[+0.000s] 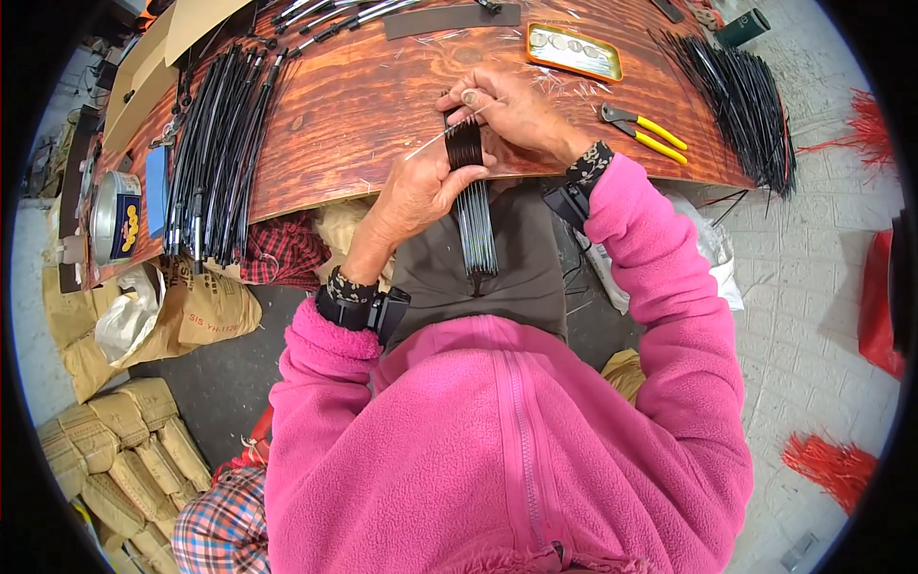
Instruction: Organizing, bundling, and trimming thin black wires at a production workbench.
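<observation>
Over my lap, at the near edge of the wooden table (325, 158), my left hand (416, 196) is closed around a bundle of thin dark rods (475, 230). Its upper part is dark brown and flat, its lower part grey-black, and the lower ends hang toward my legs. My right hand (521, 110) is at the upper end of the bundle, thumb and fingers pinched together. A thin pale strand (426, 146) slants from those fingers down past the left hand. What else the right fingertips touch is hidden.
Nippers with yellow handles (660, 139) and a shallow tin of round discs (574, 53) lie beyond my right hand. Black rod bundles lie at left (218, 153) and right (741, 105). A round can (117, 215) stands at the left edge. Paper sacks (196, 316) are below.
</observation>
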`<control>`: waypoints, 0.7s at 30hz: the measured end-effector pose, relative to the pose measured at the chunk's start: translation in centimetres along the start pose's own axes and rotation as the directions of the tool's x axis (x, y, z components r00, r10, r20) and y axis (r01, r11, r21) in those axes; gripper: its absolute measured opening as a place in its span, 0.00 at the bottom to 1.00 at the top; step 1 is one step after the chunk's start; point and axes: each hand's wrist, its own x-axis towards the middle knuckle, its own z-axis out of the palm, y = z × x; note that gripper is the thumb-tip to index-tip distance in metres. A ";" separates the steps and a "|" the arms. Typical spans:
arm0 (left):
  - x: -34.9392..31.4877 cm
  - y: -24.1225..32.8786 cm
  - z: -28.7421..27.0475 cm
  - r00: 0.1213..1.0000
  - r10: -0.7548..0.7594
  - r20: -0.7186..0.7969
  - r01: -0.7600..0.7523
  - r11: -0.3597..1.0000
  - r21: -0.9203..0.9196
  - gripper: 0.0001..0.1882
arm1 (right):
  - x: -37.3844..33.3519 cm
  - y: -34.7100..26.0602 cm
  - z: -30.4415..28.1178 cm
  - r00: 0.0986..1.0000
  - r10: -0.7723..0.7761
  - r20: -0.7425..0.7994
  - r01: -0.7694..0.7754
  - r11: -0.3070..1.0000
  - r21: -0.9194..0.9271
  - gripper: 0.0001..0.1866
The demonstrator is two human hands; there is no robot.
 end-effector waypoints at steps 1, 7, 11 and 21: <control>0.2 -0.1 -0.1 0.999 0.031 -0.012 -0.031 0.999 0.015 0.07 | -0.1 -0.1 -0.1 1.000 0.000 -0.002 0.000 0.999 -0.032 0.07; 0.4 0.2 -0.4 0.995 -0.090 0.042 0.090 0.996 0.013 0.08 | -0.1 0.1 -0.2 0.996 0.086 -0.028 -0.087 0.996 -0.009 0.07; 0.4 0.6 -0.4 1.000 0.024 -0.011 -0.023 0.999 0.047 0.10 | 0.2 0.9 -0.2 0.996 0.089 -0.013 -0.089 0.996 0.011 0.09; 0.3 1.1 -0.6 0.996 -0.077 0.045 0.074 0.996 0.053 0.11 | -0.6 0.6 -2.5 0.989 0.043 -0.139 -0.056 0.995 -0.087 0.11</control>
